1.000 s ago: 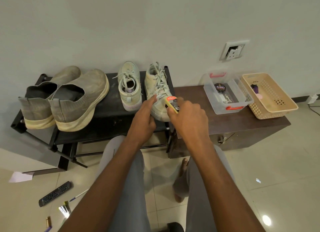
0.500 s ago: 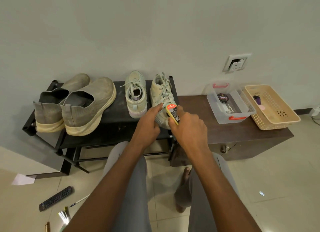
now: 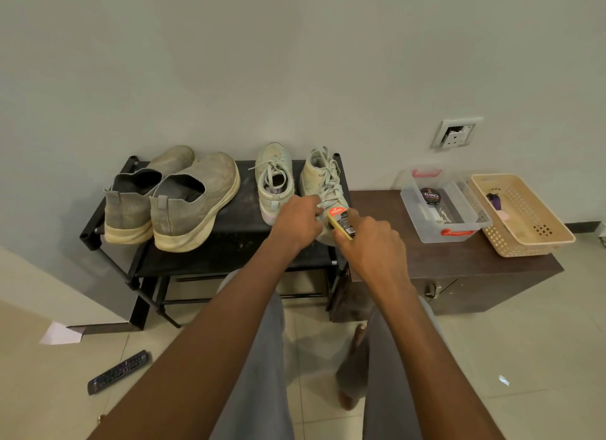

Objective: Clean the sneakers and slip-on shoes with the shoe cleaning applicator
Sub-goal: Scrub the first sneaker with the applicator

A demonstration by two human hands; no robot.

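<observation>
Right hand (image 3: 370, 243) grips one applicator (image 3: 341, 222); left hand (image 3: 300, 221) holds sneaker (image 3: 323, 183). Two sneakers, two slip-ons (image 3: 193, 197).

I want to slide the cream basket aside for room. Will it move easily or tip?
The cream perforated basket probably slides easily: it looks like thin plastic and holds only a couple of small items. Low and wide, it seems unlikely to tip, though it sits near the brown cabinet edge.

**Only one word reads clearly**

The round black tin (image 3: 430, 196) in the clear plastic box (image 3: 423, 224) carries "Cherry" in pale script (seen upside down from here). The shoe cleaning applicator (image 3: 341, 221) shows an orange label with small white print, too blurred to read. The remote control (image 3: 118, 371) on the floor has buttons, markings illegible.
</observation>
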